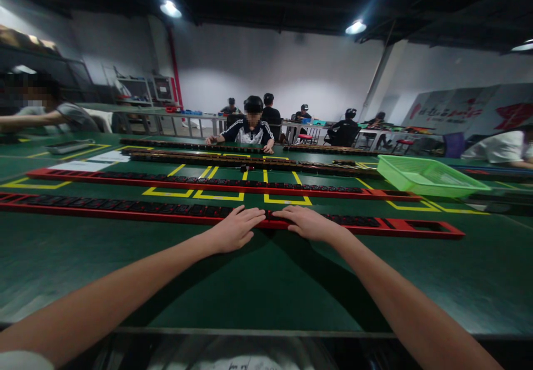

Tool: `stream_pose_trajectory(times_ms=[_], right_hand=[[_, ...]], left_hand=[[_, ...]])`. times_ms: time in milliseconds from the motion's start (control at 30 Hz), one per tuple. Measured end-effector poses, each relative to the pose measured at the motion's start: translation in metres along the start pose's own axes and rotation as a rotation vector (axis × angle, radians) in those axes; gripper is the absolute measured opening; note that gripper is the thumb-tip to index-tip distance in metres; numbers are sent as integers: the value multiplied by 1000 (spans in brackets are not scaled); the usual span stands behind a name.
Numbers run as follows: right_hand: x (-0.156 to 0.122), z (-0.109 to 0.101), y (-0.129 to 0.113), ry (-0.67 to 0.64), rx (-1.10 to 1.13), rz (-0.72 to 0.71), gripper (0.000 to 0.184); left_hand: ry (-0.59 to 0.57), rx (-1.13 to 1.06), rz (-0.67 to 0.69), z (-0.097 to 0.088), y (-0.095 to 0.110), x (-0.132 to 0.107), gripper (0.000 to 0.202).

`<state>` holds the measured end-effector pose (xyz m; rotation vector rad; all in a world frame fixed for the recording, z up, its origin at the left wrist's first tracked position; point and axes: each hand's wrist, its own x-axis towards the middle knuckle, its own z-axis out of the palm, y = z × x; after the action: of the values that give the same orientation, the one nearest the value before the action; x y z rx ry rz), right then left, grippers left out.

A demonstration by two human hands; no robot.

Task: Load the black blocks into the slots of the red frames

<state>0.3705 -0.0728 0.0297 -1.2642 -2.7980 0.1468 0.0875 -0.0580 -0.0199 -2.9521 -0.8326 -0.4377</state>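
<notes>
**Green worktable, 2 hands lying flat on a long red rail**

Green matting is covering a wide table in a big workroom with white walls, a dark ceiling and bright round lamps. Yellow tape boxes are marking the mat near the middle.

2 bare arms are reaching forward from the bottom of the view. A long red rail filled with a row of black blocks is running across the table from the left edge to well past the middle, and it is the rail nearest the person. The left hand is lying palm down on it, fingers stretched out and loose, gripping nothing. The right hand is lying just beside it in the same way, open and flat, with its fingers resting on the rail. The fingertips of the 2 hands are nearly meeting but are not touching.

A second red rail is lying parallel behind the first, and darker rails are lying farther back. A light green plastic basket is sitting at the right, beyond the second rail. White sheets of paper are lying at the far left.

A person in a dark and white jacket is sitting across the table with both hands on a far rail. More people are sitting at tables behind.
</notes>
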Motion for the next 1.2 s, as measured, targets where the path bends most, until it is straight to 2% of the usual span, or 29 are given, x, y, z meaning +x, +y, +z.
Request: stream_pose_trajectory(times_ms=[200,700,1200], right_hand=[[0,-1,-3,10,10,-1,62],[3,0,4,47,124,38,38],[1,-1,1,58,131,29,39]], left_hand=[[7,-1,1,1,-1,0,59],[11,-4,2,0,0,0,59],[-1,-13,-9,-4,3,-1,59]])
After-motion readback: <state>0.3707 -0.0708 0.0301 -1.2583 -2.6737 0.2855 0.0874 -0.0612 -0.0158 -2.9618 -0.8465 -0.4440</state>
